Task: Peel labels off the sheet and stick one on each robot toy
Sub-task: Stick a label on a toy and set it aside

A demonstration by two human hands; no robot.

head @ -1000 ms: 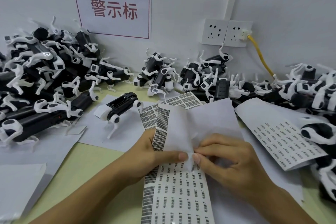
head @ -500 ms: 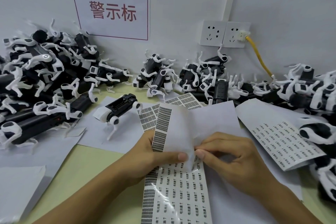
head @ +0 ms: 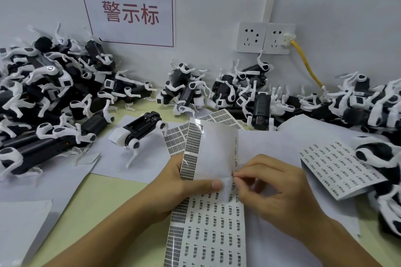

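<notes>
A long label sheet (head: 208, 230) with rows of small printed labels lies in front of me, its upper part folded up to show the blank backing. My left hand (head: 184, 182) grips the sheet at the fold, thumb on top. My right hand (head: 275, 188) pinches at a small label on the sheet's right edge, beside the left thumb. A single black-and-white robot toy (head: 142, 131) stands on white paper just beyond the sheet, to the left.
Heaps of robot toys fill the left (head: 47, 102), the back middle (head: 234, 95) and the right (head: 368, 106). A second label sheet (head: 340, 169) lies at right. Loose white papers (head: 23, 223) cover the yellow-green table (head: 97, 204). A yellow cable (head: 308, 67) hangs from the wall sockets.
The sheet's folded part has flattened and stands straighter. My right hand's fingertips have shifted to the sheet's right edge and now pinch there. The left hand keeps its hold.
</notes>
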